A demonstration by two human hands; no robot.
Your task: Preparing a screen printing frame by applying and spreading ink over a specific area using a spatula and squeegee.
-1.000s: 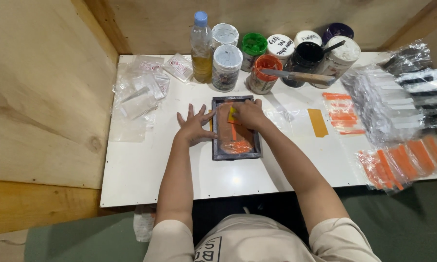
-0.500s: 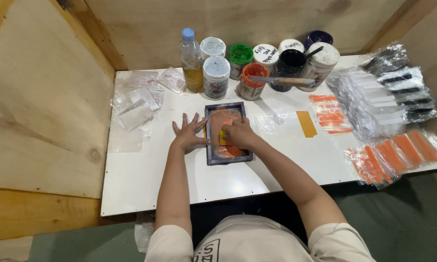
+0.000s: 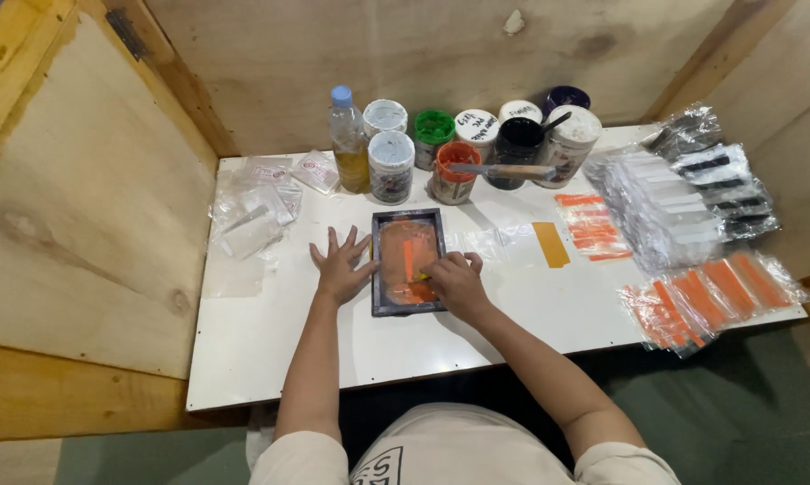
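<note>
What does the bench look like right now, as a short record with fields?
left hand: flat on the white table, fingers spread, against the left edge of the dark frame
right hand: on the frame's lower right, pressing on the orange-inked screen
behind frame: plastic bottle, several paint jars, a stick across the orange jar
right side: packets of orange strips
left side: clear bags

A clear plastic bottle (image 3: pixel 348 142) with a blue cap and yellow liquid stands at the table's back edge; beside it, round jars with white lids (image 3: pixel 386 117), 1 green lid (image 3: pixel 434 127) and 1 open orange pot (image 3: pixel 455 171); clear packets (image 3: pixel 254 220) lie left; orange-striped packets (image 3: pixel 706 296) and black-and-white packets (image 3: pixel 692 193) pile right.
</note>
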